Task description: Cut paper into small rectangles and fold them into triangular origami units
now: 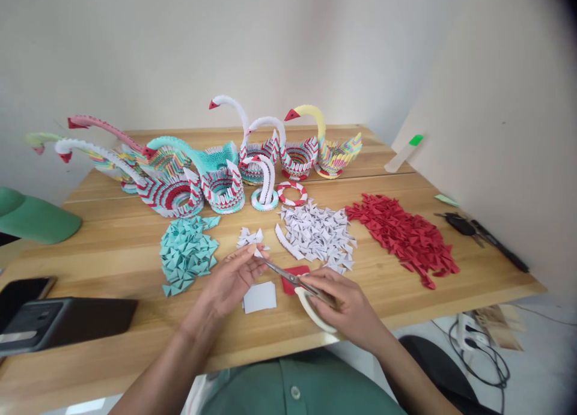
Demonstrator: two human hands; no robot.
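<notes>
My left hand [234,277] pinches a small white folded paper piece [258,253] between thumb and fingertips. In my right hand [340,301] is a pair of scissors [292,278] with pale handles, my fingers closed round them. The blade tips point left and reach the white piece; I cannot tell if they touch it. Below lie a stack of white paper slips [260,298] and a red paper stack [293,281], the red one partly under the scissors. Just beyond my left hand sits a little heap of white folded pieces [249,236].
Piles of teal [187,253], white [320,232] and red folded pieces [401,235] spread across the table. Several folded-paper swans [175,193] stand behind, near a red-and-white ring [292,194]. A dark box-shaped device [72,322] and green bottle [36,217] are left; keys [460,224] lie right.
</notes>
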